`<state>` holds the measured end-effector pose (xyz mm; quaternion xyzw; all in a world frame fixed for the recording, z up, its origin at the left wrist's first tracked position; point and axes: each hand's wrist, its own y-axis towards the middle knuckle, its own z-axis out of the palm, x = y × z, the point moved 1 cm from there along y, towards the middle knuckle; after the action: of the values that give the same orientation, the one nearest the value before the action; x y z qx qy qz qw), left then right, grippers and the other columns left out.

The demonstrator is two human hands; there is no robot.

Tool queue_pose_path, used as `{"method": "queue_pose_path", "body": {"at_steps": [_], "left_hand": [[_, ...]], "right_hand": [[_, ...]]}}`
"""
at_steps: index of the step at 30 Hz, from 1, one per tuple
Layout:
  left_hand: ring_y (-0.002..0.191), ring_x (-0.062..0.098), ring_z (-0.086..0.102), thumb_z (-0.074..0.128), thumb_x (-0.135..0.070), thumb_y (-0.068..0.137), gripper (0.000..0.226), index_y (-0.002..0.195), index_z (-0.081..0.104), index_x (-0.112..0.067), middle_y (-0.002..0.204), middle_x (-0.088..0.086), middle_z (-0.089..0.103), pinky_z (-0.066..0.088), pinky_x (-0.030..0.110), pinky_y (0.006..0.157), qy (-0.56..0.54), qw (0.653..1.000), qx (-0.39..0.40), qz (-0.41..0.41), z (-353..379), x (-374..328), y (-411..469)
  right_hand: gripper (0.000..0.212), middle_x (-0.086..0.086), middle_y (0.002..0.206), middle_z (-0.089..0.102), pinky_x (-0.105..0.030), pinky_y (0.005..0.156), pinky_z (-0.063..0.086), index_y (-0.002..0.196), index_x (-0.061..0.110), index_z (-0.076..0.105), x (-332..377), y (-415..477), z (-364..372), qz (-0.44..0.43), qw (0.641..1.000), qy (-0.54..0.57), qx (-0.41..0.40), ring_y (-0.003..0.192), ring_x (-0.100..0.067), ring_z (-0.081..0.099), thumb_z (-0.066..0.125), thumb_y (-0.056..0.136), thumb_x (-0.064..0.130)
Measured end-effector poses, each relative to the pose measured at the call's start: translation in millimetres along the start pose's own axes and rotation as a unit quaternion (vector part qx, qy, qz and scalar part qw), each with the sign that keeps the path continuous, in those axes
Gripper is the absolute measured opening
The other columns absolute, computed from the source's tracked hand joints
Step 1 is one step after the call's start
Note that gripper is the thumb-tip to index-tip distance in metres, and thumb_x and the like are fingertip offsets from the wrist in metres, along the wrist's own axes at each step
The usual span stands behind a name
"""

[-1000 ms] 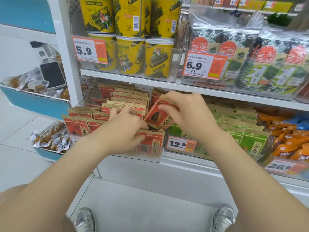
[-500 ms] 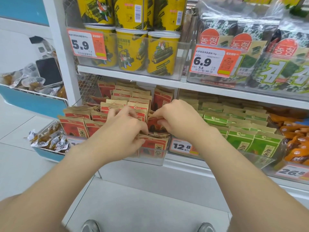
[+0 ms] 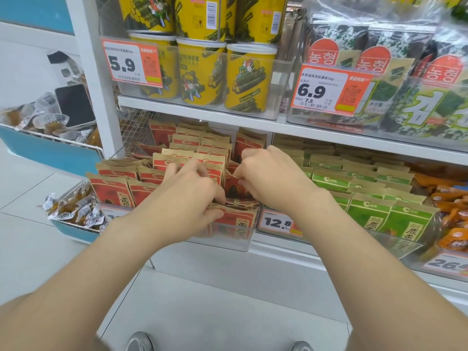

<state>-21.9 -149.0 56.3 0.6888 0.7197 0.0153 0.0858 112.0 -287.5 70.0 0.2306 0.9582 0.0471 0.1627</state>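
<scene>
Two-handed tuck: red packet (image 3: 234,186), raised a second ago, now down in clear bin (image 3: 228,243), pinched by right grip (image 3: 273,178), front packets (image 3: 238,219) clutched by left grip (image 3: 187,198), likely nearly seated.

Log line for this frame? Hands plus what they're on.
scene: shop shelf | left hand: grips red packet row, holding gap | right hand: pinches loose red packet in gap
</scene>
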Motion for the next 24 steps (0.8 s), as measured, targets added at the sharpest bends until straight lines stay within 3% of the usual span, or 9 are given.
{"method": "queue_pose_path", "body": {"at_steps": [2, 4, 7, 10, 14, 18, 24], "left_hand": [[0.13, 0.011, 0.019, 0.063, -0.05, 0.104, 0.03, 0.13, 0.073, -0.041, 0.118, -0.008, 0.049, 0.025, 0.041, 0.109, -0.009, 1.0, 0.004, -0.002, -0.2, 0.8, -0.2], [0.133, 0.013, 0.022, 0.064, -0.051, 0.103, 0.031, 0.132, 0.072, -0.043, 0.124, -0.006, 0.048, 0.026, 0.042, 0.109, -0.013, 1.0, 0.011, -0.006, -0.8, 1.7, -0.2], [0.121, 0.01, 0.018, 0.064, -0.052, 0.103, 0.032, 0.133, 0.071, -0.043, 0.127, -0.005, 0.048, 0.026, 0.042, 0.11, -0.006, 1.0, 0.011, -0.01, -0.7, 2.3, -0.2], [0.128, 0.011, 0.025, 0.064, -0.053, 0.102, 0.032, 0.131, 0.072, -0.042, 0.123, -0.009, 0.053, 0.026, 0.042, 0.109, -0.008, 1.0, 0.0, -0.012, -1.7, 2.3, -1.2], [0.132, 0.008, 0.033, 0.064, -0.061, 0.098, 0.037, 0.127, 0.073, -0.039, 0.107, -0.019, 0.058, 0.027, 0.042, 0.106, -0.001, 1.0, -0.005, -0.001, -3.1, 2.1, -2.2], [0.134, 0.007, 0.034, 0.064, -0.058, 0.098, 0.037, 0.129, 0.071, -0.04, 0.109, -0.019, 0.061, 0.027, 0.041, 0.105, -0.002, 1.0, -0.001, -0.003, -5.1, 0.7, -4.3], [0.136, 0.008, 0.034, 0.066, -0.047, 0.102, 0.027, 0.129, 0.072, -0.045, 0.118, -0.02, 0.06, 0.03, 0.041, 0.111, 0.0, 1.0, -0.001, -0.004, -4.7, 2.4, -2.5]], "right_hand": [[0.011, 0.0, 0.093, 0.057, -0.037, 0.074, 0.039, 0.11, 0.025, 0.075, 2.4, 0.8, 2.9, 0.007, 0.999, 0.028, 0.038, 0.091, -0.03, 0.063, 0.07, 0.103, 0.03], [0.026, -0.004, 0.099, 0.069, -0.038, 0.075, 0.05, 0.12, 0.023, 0.073, -1.5, 1.4, 3.6, 0.038, 0.995, 0.076, 0.058, 0.101, -0.035, 0.069, 0.073, 0.101, 0.039], [0.041, 0.003, 0.106, 0.078, -0.042, 0.088, 0.061, 0.133, 0.025, 0.072, -11.6, -6.4, -3.1, 0.06, 0.981, 0.175, 0.054, 0.104, -0.023, 0.072, 0.081, 0.095, 0.036], [0.055, 0.006, 0.125, 0.076, -0.037, 0.106, 0.056, 0.144, 0.026, 0.067, -18.8, -23.8, -4.8, 0.059, 0.968, 0.217, 0.111, 0.12, -0.015, 0.068, 0.083, 0.092, 0.025], [0.075, 0.01, 0.147, 0.065, -0.041, 0.118, 0.046, 0.154, 0.029, 0.057, -19.2, -34.0, -2.0, 0.044, 0.971, 0.202, 0.123, 0.139, -0.019, 0.055, 0.09, 0.086, 0.034], [0.07, 0.009, 0.146, 0.066, -0.045, 0.116, 0.047, 0.148, 0.03, 0.062, -17.6, -32.8, -0.3, 0.031, 0.971, 0.212, 0.11, 0.138, -0.019, 0.056, 0.092, 0.084, 0.029], [0.058, 0.007, 0.139, 0.07, -0.038, 0.114, 0.05, 0.144, 0.026, 0.067, -24.2, -31.3, -0.6, 0.051, 0.959, 0.246, 0.128, 0.132, -0.014, 0.06, 0.088, 0.09, 0.025]]}}
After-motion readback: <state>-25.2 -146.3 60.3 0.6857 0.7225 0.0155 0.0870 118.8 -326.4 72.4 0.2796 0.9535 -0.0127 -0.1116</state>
